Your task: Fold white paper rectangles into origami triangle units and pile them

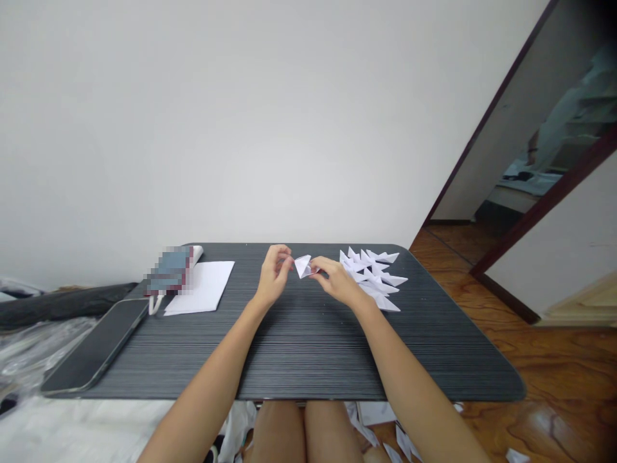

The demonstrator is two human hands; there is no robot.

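A small white folded paper piece (303, 265) with pointed corners is held just above the dark table by my right hand (335, 280). The right thumb and fingers pinch its right side. My left hand (276, 275) is close by on the left, fingers curled and thumb drawn in toward them. Its fingertips come right up to the paper's left corner; whether they grip it I cannot make out. Beside my right hand lies a cluster of several white folded paper shapes (378, 280) with sharp points, partly overlapping one another.
White paper sheets (205, 289) lie left on the black table (313, 360). A blurred-out object (168, 270) with a white cable rests on them. A phone-like dark slab (99, 347) sits at the left edge. Paper scraps (517, 456) are on the wooden floor; a white wall stands behind.
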